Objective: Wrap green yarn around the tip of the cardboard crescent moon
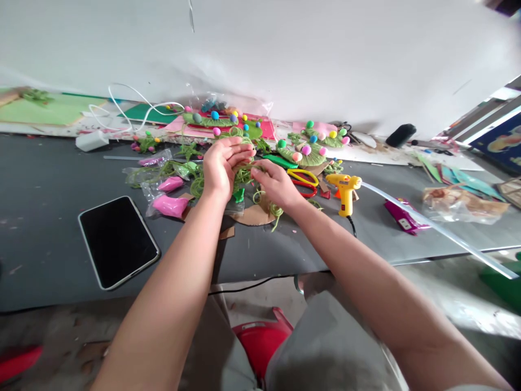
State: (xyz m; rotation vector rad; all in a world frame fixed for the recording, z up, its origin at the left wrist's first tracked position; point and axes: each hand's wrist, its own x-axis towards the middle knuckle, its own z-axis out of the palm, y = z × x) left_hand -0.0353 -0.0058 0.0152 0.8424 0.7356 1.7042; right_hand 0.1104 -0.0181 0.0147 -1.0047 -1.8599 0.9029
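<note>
My left hand is raised over the middle of the table with its fingers curled around green yarn. Facing it, my right hand pinches the same green yarn between thumb and fingertips. Loose yarn strands hang below the right hand, over a piece of brown cardboard. Just right of my right hand lie scissors with yellow and red handles. Behind my hands are green yarn-wrapped shapes with colored pom-poms. My fingers hide part of the yarn.
A yellow glue gun with a long clear glue stick stands at the right. At the left are a tablet, pink packets and a white adapter with its cable. A purple packet lies farther right.
</note>
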